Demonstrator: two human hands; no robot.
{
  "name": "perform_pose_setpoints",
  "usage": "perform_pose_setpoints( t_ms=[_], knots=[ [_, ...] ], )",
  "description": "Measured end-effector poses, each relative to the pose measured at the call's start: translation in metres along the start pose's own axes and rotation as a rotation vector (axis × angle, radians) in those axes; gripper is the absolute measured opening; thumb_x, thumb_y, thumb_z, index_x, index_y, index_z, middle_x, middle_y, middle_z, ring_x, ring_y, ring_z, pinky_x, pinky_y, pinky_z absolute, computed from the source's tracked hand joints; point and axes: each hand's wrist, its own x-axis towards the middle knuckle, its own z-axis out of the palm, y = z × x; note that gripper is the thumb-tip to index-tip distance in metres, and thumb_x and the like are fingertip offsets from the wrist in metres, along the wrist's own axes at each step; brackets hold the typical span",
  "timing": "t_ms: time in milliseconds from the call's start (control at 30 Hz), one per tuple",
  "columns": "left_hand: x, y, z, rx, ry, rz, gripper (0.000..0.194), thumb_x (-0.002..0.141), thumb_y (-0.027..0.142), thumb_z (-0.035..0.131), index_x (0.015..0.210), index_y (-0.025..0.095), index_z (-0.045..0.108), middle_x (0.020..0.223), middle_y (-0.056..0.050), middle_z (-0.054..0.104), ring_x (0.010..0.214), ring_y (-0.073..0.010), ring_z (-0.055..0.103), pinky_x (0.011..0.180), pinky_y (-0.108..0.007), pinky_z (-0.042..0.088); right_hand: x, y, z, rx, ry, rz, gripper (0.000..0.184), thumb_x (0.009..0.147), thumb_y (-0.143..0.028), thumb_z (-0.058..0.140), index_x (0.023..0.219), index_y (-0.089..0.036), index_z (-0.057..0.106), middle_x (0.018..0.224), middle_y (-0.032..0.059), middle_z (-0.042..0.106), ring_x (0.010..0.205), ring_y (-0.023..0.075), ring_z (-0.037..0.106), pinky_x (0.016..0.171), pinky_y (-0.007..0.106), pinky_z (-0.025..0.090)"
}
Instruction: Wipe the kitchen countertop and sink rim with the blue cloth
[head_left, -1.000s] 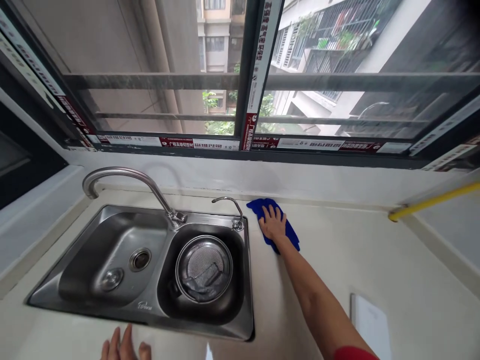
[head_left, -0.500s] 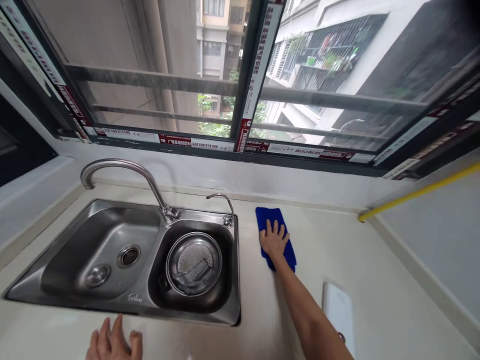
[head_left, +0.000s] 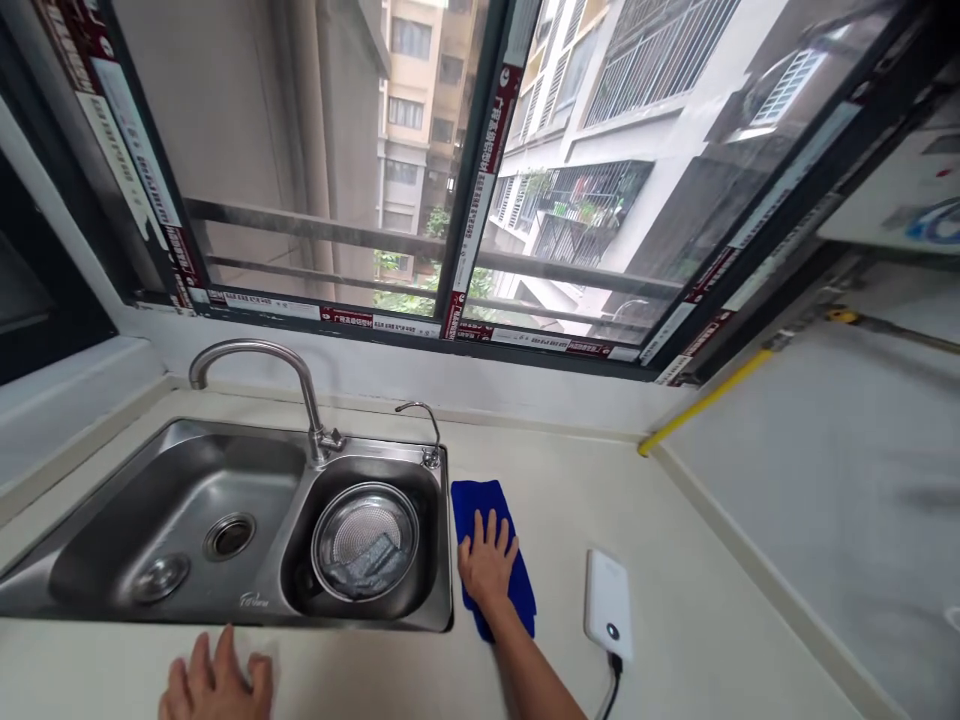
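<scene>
Under my right hand (head_left: 487, 562) a blue cloth (head_left: 477, 496) lies flat on the pale countertop (head_left: 555, 480), just right of the sink. The fingers of that hand are spread and pressed down on the cloth, not wrapped round it. My left hand (head_left: 217, 685) rests at the counter's front, before the sink's near edge, with its fingers apart and nothing in them. Beside it is the double steel sink (head_left: 270, 590). In the right basin sits a round metal strainer (head_left: 360, 515) holding a crumpled grey, plastic-looking packet (head_left: 371, 565).
A white power bank (head_left: 607, 600) with a black cable (head_left: 615, 685) lies right of the cloth. A tall curved faucet (head_left: 304, 385) and a small thin tap (head_left: 424, 412) rise behind the basins. At the right wall runs a yellow pipe (head_left: 705, 402).
My right hand and the blue cloth have come nearer along the counter, closer beside the sink. The view has tilted up and turned right, showing the whole power bank. My left hand stays at the front.
</scene>
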Motion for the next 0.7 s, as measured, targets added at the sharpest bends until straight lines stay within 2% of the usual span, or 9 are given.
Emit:
perform_pose_setpoints(
  t_ms=[100,200,267,333,400,533,700],
  knots=[
    [-0.002,0.002,-0.003,-0.029,0.005,0.007,0.085,0.09,0.056,0.008,0.137,0.003,0.055,0.148,-0.026,0.047,0.144,-0.0466,0.032,0.119,-0.062,0.028,-0.009,0.021,-0.009,0.139,-0.067,-0.017,0.06,0.1,-0.045,0.026,0.149,-0.02,0.05,0.157,0.0142,0.044,0.148,0.0378,0.036,0.115,0.067,0.032],
    [-0.004,0.004,-0.006,-0.054,0.015,0.028,0.082,0.092,0.053,0.01,0.138,0.002,0.053,0.148,-0.027,0.046,0.146,-0.0464,0.029,0.119,-0.062,0.026,-0.005,0.053,-0.028,0.284,-0.031,-0.109,0.06,0.102,-0.037,0.017,0.147,-0.016,0.052,0.15,0.0142,0.054,0.141,0.0263,0.048,0.116,0.052,0.043],
    [-0.005,0.005,-0.006,-0.06,0.044,0.055,0.077,0.093,0.05,0.014,0.139,0.001,0.051,0.149,-0.027,0.044,0.148,-0.0457,0.026,0.12,-0.063,0.025,-0.001,0.071,-0.04,0.274,0.012,-0.239,0.057,0.102,-0.033,0.02,0.148,-0.014,0.049,0.152,0.0136,0.052,0.142,0.0223,0.047,0.118,0.046,0.042],
    [-0.007,0.005,-0.006,-0.064,0.073,0.074,0.072,0.094,0.046,0.017,0.139,0.001,0.051,0.149,-0.028,0.043,0.149,-0.0451,0.024,0.12,-0.063,0.024,0.004,0.078,-0.049,0.208,0.0,-0.374,0.054,0.101,-0.027,0.025,0.15,-0.017,0.046,0.154,0.0109,0.05,0.145,0.0204,0.043,0.12,0.045,0.04],
    [-0.008,0.005,-0.006,-0.068,0.087,0.086,0.07,0.094,0.045,0.019,0.138,0.0,0.051,0.149,-0.029,0.043,0.149,-0.0454,0.024,0.12,-0.064,0.024,0.009,0.075,-0.053,0.14,-0.038,-0.467,0.055,0.1,-0.022,0.026,0.152,-0.018,0.043,0.156,0.0098,0.048,0.147,0.0194,0.039,0.121,0.044,0.039],
    [-0.009,0.003,-0.004,-0.066,0.11,0.125,0.07,0.095,0.045,0.02,0.139,-0.001,0.05,0.151,-0.029,0.041,0.149,-0.0464,0.022,0.12,-0.064,0.024,0.015,0.049,-0.05,0.025,-0.109,-0.558,0.058,0.099,-0.021,0.031,0.157,-0.017,0.035,0.164,0.0087,0.035,0.154,0.021,0.026,0.125,0.047,0.03],
    [-0.008,0.001,0.001,-0.05,0.073,0.112,0.067,0.093,0.042,0.025,0.14,0.0,0.049,0.152,-0.029,0.04,0.151,-0.0458,0.019,0.119,-0.065,0.024,0.011,0.028,-0.039,-0.047,-0.191,-0.497,0.057,0.101,-0.028,0.035,0.157,-0.023,0.035,0.166,0.0038,0.029,0.155,0.024,0.022,0.127,0.05,0.023]
  ],
)
